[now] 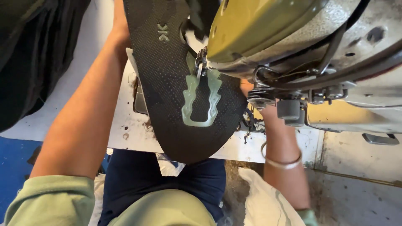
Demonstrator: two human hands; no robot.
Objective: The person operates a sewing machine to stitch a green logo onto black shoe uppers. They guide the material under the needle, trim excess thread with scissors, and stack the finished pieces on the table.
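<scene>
A black, dotted shoe piece [167, 83] lies across the white machine bed [125, 134], its rounded end hanging over the near edge. A pale green translucent overlay [190, 98] sits on it, its top under the metal presser foot [201, 62] of an olive and grey sewing machine [268, 25]. My left hand [119, 27] reaches to the piece's far left edge and grips it; the fingers are hidden behind it. My right hand [247, 86] goes up under the machine head beside the piece. Only a sliver of it shows. A thin bangle [284, 163] circles that wrist.
Dark cloth [33, 54] hangs at the far left above a blue floor [12, 167]. A white cloth [259, 201] lies by my lap. The machine head overhangs the right side of the bed, with knobs and thread guides [289, 106] sticking down.
</scene>
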